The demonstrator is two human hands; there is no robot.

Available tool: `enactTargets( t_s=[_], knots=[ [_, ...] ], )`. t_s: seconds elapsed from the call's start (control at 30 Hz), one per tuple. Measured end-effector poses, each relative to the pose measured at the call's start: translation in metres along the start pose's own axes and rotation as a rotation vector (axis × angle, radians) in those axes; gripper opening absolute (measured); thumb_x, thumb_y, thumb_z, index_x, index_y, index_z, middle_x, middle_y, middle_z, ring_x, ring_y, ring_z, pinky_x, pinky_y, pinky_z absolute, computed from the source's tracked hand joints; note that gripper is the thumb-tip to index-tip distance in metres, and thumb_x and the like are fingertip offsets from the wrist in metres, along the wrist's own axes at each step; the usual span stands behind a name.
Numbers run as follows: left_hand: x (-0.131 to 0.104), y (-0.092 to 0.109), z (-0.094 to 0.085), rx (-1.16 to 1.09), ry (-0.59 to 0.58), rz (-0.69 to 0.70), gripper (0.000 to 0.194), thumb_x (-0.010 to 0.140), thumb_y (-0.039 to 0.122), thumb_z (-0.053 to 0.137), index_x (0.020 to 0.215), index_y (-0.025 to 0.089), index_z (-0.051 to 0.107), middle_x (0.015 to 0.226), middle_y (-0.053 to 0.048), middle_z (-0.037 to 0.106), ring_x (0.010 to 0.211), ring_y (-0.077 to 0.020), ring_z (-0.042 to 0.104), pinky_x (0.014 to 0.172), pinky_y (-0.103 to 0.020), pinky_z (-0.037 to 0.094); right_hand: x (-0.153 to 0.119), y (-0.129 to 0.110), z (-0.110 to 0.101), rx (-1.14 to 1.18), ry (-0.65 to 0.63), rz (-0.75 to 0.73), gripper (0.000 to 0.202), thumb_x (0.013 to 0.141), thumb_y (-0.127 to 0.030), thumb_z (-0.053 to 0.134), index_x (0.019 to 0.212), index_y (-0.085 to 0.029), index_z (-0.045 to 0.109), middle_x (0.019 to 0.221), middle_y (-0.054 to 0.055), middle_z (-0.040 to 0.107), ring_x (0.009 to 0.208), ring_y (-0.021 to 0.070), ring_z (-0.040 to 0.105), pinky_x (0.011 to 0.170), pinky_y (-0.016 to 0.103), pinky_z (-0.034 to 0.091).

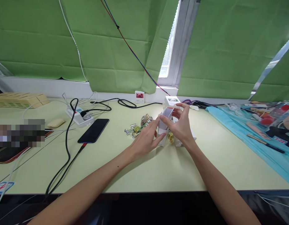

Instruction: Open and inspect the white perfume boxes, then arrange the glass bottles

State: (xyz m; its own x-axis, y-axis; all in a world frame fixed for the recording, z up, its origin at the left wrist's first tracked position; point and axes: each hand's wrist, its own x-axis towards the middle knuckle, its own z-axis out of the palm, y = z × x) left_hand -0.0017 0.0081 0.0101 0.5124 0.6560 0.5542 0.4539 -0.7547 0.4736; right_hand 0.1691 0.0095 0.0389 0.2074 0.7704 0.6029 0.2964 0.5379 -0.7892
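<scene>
Between my two hands stands a small white cardboard box, its top open and facing me. My left hand wraps its fingers against the left side of that box. With thumb and fingertips, my right hand grips the upper right edge near the flap. Just left of the box lie shiny clear-and-gold metallic pieces and a round glassy piece with a gold knob. A small gold piece sits right of the box. Another white box is partly hidden under my right hand.
A white box stands behind my hands, and a small picture card leans by the wall. At left are a black phone on a cable, a white power strip and cords. Blue plastic sheeting with assorted items covers the right side.
</scene>
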Motion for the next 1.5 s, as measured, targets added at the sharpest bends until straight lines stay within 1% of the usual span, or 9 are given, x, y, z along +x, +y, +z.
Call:
enactTargets(
  t_s=[0.13,0.23,0.4,0.6,0.8,0.87,1.17,1.33,1.5],
  knots=[
    [-0.0004,-0.0004,0.0012,0.009,0.017,-0.010,0.066,0.099,0.039,0.055,0.155,0.021,0.026,0.097,-0.004,0.067,0.064,-0.0124,0.060,0.063,-0.028,0.051,-0.0003,-0.0028,-0.0007,-0.048,-0.011,-0.003,0.075,0.071,-0.044,0.082,0.128,-0.030,0.035,0.116,0.008,0.066,0.093,0.0245,0.069,0.092,0.050,0.056],
    [-0.0005,-0.0003,0.0008,0.007,0.012,-0.021,0.070,0.099,0.041,0.054,0.158,0.022,0.022,0.097,-0.004,0.068,0.065,-0.0131,0.061,0.062,-0.028,0.052,-0.0006,-0.0059,-0.0013,-0.119,-0.025,-0.035,0.069,0.073,-0.046,0.081,0.129,-0.030,0.043,0.115,0.008,0.066,0.095,0.0249,0.068,0.090,0.048,0.057],
    [-0.0003,0.0009,-0.0003,0.005,-0.001,-0.047,0.069,0.099,0.043,0.054,0.157,0.021,0.024,0.103,-0.007,0.068,0.067,-0.0136,0.061,0.063,-0.029,0.052,-0.0008,-0.0082,-0.0015,-0.160,-0.021,-0.055,0.050,0.073,-0.051,0.080,0.109,-0.027,0.054,0.114,0.008,0.067,0.098,0.0250,0.067,0.088,0.045,0.058],
    [-0.0010,-0.0001,-0.0006,-0.020,-0.006,-0.050,0.069,0.100,0.043,0.053,0.158,0.025,0.021,0.110,-0.007,0.066,0.071,-0.0136,0.061,0.064,-0.029,0.052,-0.0007,-0.0071,-0.0013,-0.150,-0.001,-0.036,0.050,0.071,-0.051,0.081,0.103,-0.025,0.053,0.108,0.007,0.067,0.093,0.0236,0.068,0.087,0.045,0.057],
    [0.0012,-0.0007,-0.0014,-0.004,-0.014,-0.029,0.049,0.100,0.042,0.053,0.144,0.025,0.039,0.111,-0.006,0.064,0.074,-0.0137,0.061,0.061,-0.028,0.050,-0.0003,-0.0058,-0.0011,-0.178,0.004,-0.031,0.048,0.072,-0.053,0.080,0.100,-0.026,0.051,0.106,0.008,0.068,0.092,0.0244,0.068,0.085,0.046,0.058],
    [0.0018,-0.0011,-0.0012,-0.001,-0.023,-0.031,0.045,0.100,0.042,0.052,0.140,0.024,0.041,0.113,-0.007,0.063,0.072,-0.0130,0.059,0.059,-0.028,0.049,-0.0005,-0.0054,-0.0007,-0.191,0.015,-0.034,0.046,0.074,-0.054,0.079,0.098,-0.025,0.051,0.105,0.008,0.069,0.089,0.0240,0.068,0.083,0.046,0.058],
    [0.0010,-0.0004,-0.0002,-0.005,-0.027,-0.002,0.056,0.102,0.041,0.050,0.152,0.030,0.029,0.124,-0.008,0.060,0.073,-0.0124,0.059,0.058,-0.027,0.049,-0.0006,-0.0019,-0.0007,-0.237,0.071,-0.026,0.040,0.075,-0.054,0.076,0.091,-0.025,0.053,0.100,0.006,0.071,0.084,0.0225,0.068,0.079,0.043,0.058],
    [0.0008,0.0021,-0.0014,0.003,-0.044,-0.015,0.056,0.102,0.042,0.050,0.153,0.031,0.029,0.121,-0.007,0.060,0.074,-0.0124,0.059,0.061,-0.027,0.050,-0.0003,-0.0018,-0.0013,-0.320,0.078,0.006,0.040,0.075,-0.057,0.074,0.088,-0.025,0.053,0.097,0.005,0.072,0.081,0.0231,0.065,0.076,0.043,0.053],
    [0.0005,0.0022,-0.0020,-0.017,-0.037,-0.015,0.054,0.102,0.042,0.050,0.152,0.031,0.032,0.121,-0.007,0.060,0.073,-0.0122,0.059,0.060,-0.027,0.050,-0.0003,-0.0028,-0.0017,-0.412,0.086,-0.019,0.038,0.075,-0.057,0.072,0.084,-0.026,0.053,0.092,0.004,0.071,0.087,0.0264,0.062,0.075,0.042,0.049]
  ],
)
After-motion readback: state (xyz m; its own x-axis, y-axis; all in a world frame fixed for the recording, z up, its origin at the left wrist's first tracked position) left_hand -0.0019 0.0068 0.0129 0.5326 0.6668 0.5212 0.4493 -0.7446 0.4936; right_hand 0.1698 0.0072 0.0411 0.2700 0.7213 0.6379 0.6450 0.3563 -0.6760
